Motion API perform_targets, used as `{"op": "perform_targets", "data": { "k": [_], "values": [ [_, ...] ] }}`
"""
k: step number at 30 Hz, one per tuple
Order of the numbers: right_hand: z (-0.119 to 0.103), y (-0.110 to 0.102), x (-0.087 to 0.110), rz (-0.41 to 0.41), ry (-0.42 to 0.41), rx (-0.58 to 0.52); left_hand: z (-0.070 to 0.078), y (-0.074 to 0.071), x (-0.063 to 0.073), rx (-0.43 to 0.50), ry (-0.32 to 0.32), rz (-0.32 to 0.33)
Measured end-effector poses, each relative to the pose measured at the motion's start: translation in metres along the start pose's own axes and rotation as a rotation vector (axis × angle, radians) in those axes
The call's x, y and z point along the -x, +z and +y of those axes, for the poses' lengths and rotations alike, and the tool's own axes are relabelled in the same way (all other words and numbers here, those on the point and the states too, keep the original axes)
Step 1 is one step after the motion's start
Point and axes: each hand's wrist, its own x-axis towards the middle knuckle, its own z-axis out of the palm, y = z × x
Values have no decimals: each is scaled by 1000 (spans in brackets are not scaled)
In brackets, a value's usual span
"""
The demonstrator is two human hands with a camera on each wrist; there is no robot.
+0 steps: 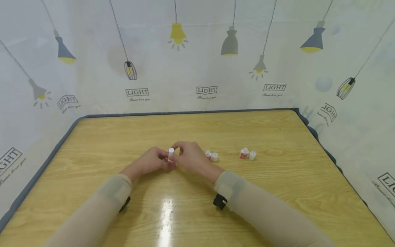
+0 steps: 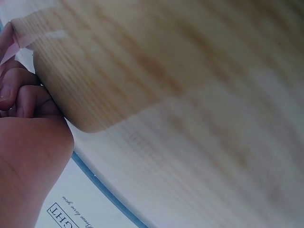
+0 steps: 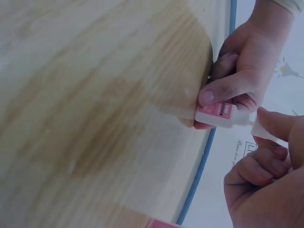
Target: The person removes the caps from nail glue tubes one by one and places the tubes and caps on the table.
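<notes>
A small white bottle with a pink label (image 3: 218, 113) stands on the table, held at its base between the thumb and fingers of my left hand (image 1: 151, 160). My right hand (image 1: 192, 157) pinches its white cap (image 3: 262, 131) from the other side. Between the bottle's shoulder and the cap a narrow pale piece shows in the right wrist view. In the left wrist view only curled fingers (image 2: 28, 95) and a bit of pink at the edge appear; the bottle is mostly out of sight there.
Just right of my right hand stand a second bottle (image 1: 208, 155), partly hidden, and a loose white cap (image 1: 215, 157). Farther right are a third bottle (image 1: 244, 153) and its neighbouring cap (image 1: 252, 155). The wooden table (image 1: 277, 192) meets a printed wall covering (image 1: 172, 72) at the back.
</notes>
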Motion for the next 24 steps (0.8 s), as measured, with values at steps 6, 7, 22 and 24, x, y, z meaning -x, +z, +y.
{"op": "perform_targets", "data": {
  "k": [6, 7, 22, 24],
  "values": [
    [-5, -13, 4, 11, -18, 48, 0, 0, 0, 9, 2, -8],
    [-5, -15, 4, 9, -24, 55, 0, -1, 0, 4, 6, -6],
    [-7, -23, 11, -135, -21, 323, 1, -3, -2, -17, 0, -16],
    [-7, -20, 10, -143, -25, 362, 0, -3, -1, -19, -8, -13]
  ]
}}
